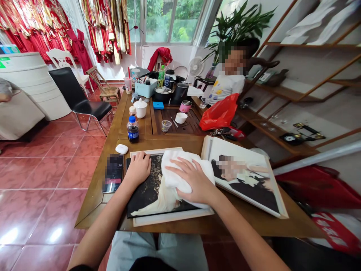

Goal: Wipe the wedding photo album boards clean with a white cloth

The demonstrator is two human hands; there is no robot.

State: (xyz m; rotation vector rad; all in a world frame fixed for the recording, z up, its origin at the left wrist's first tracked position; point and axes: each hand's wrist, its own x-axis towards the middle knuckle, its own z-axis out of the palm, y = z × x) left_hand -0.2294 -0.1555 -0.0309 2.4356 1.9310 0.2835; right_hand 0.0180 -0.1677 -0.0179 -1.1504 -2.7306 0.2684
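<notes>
A dark photo print (146, 195) with a pale dress in it lies on a white-edged box or frame (175, 217) at the table's near side. Flat on the print's upper left part rests my left hand (140, 165), with nothing in it. A folded white towel (170, 158) covers the print's upper right. My right hand (191, 178) presses on top of this towel, fingers spread over it. What lies beneath the towel is hidden.
To the right a second framed photo (248, 180) leans slightly tilted. At left are a phone (113, 173) and a white earbud case (122, 149). Beyond stand a blue-capped bottle (132, 130), a lidded white cup (140, 108) and a red bag (220, 113); a person (229, 84) sits behind.
</notes>
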